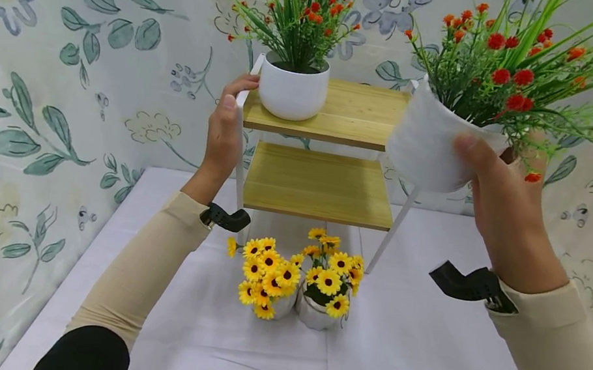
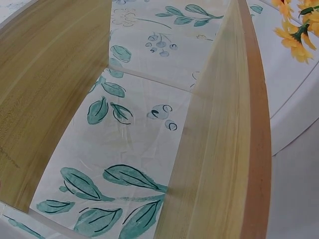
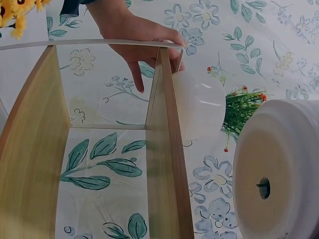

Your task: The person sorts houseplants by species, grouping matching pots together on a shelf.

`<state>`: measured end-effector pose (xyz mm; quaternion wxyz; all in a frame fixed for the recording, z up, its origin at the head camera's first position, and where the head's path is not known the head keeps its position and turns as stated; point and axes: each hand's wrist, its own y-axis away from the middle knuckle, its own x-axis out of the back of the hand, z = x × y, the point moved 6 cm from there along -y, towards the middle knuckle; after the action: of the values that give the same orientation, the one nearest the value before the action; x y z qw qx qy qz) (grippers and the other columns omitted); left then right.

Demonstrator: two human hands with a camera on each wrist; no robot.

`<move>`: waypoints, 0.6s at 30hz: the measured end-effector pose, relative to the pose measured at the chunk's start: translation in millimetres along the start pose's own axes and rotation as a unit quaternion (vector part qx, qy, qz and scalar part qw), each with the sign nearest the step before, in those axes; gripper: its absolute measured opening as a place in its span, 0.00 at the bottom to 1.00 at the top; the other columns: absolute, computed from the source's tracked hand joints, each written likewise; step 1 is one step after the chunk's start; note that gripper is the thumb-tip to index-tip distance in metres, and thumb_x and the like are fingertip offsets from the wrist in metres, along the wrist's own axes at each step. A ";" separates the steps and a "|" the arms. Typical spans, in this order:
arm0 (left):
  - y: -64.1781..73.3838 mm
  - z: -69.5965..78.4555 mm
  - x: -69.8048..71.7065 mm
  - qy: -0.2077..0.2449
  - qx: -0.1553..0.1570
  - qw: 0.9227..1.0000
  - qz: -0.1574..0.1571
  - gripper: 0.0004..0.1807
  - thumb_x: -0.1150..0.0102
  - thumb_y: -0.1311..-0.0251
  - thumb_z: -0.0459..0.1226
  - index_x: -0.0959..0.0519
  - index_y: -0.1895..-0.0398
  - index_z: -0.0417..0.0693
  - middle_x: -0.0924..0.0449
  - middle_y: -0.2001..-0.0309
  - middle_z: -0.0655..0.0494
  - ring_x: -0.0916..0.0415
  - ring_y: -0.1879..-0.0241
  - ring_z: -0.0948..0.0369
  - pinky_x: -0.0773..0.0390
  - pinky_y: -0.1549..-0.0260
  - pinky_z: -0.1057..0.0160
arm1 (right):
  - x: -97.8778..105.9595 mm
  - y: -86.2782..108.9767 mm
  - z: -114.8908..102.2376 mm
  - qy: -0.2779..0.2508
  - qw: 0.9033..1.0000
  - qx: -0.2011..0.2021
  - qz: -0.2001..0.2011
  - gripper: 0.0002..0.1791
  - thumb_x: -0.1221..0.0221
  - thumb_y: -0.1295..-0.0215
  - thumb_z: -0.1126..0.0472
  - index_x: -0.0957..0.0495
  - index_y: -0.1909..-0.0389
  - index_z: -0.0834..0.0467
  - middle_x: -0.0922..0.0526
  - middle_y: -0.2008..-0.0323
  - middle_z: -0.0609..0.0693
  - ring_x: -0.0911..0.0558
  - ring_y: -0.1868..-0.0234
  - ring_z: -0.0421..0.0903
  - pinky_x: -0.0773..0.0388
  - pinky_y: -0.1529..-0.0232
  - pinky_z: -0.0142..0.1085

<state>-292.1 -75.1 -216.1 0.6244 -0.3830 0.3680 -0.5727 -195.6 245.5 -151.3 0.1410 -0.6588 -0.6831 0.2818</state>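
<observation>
Right hand (image 1: 513, 207) | we hold flowerpot (image 1: 426, 138), thumb below rim, aloft by right end of shelf (image 1: 366, 111) | left hand (image 1: 226, 133) | we grip shelf's left side

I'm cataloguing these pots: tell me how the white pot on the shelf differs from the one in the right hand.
The shelf pot stands upright on the top board; the held pot is tilted in the right hand. The shelf pot is smooth; the held pot looks rippled. Both are white, with red flowers and green leaves.
</observation>
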 end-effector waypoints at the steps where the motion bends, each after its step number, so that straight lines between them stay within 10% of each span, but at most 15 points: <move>1: 0.0 -0.1 0.0 0.000 -0.001 1.000 -0.001 0.43 0.70 0.31 0.61 0.34 0.47 0.23 0.34 0.39 0.30 0.41 0.31 0.54 0.50 0.29 0.57 | -0.5 -2.6 0.6 0.005 1.000 -0.006 0.003 0.30 0.39 0.43 0.71 0.34 0.39 0.59 0.29 0.40 0.57 0.31 0.37 0.52 0.35 0.34 0.38; 18: 0.1 -1.1 1.7 0.006 -0.005 1.000 -0.022 0.36 0.73 0.27 0.53 0.35 0.46 0.22 0.36 0.38 0.29 0.46 0.29 0.47 0.53 0.29 0.58 | -3.0 -69.9 23.8 0.059 0.997 0.049 -0.002 0.29 0.34 0.49 0.63 0.28 0.43 0.59 0.21 0.49 0.57 0.25 0.48 0.50 0.27 0.43 0.40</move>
<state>-292.8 -76.9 -216.7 0.6072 -0.3909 0.3663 -0.5868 -266.1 239.7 -129.9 0.2142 -0.6655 -0.6599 0.2752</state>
